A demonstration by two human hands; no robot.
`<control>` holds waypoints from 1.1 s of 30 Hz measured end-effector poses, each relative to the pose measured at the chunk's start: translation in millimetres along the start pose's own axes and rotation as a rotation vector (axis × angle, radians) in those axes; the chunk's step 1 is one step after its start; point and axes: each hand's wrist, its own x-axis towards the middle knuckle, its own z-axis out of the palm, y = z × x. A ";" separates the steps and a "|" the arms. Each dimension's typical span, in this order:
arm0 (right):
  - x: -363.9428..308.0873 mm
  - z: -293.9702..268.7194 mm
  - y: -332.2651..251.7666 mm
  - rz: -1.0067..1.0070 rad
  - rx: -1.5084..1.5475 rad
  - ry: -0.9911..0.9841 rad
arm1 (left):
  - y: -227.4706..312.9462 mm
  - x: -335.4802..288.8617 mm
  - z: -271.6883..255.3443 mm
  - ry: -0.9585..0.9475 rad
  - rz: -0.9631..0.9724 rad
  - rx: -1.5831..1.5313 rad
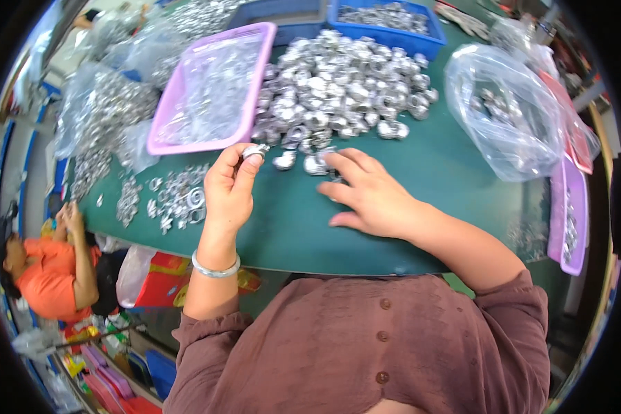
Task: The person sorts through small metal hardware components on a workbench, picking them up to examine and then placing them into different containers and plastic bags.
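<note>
Between the thumb and fingers of my left hand (229,186) is a small shiny metal part (255,151), held up over the green table. My right hand (369,196) reaches across the table with its fingers spread. Its fingertips are at a rounded silver part (315,164) on the near edge of the pile; whether they grip it I cannot tell. Another loose silver part (284,161) lies between my two hands. Beyond them rises a large heap of silver metal parts (338,86).
A pink tray (267,76) lined with clear plastic stands left of the heap. Small metal pieces (179,196) lie at left. Behind is a blue bin (438,45); at right, a clear plastic bag (490,148) and purple tray (555,228). A person in orange (52,276) works at far left.
</note>
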 end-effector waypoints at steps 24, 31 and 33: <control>-21.4 -13.2 29.9 0.162 -0.015 -0.029 | -21.8 -33.4 -185.0 0.094 -0.415 1.473; -22.4 -17.0 29.5 0.243 0.283 0.033 | -2.0 -24.6 -105.5 0.224 0.038 0.767; -24.6 -18.8 27.7 0.245 0.332 0.071 | 21.9 -16.8 -37.8 -0.051 -0.019 0.401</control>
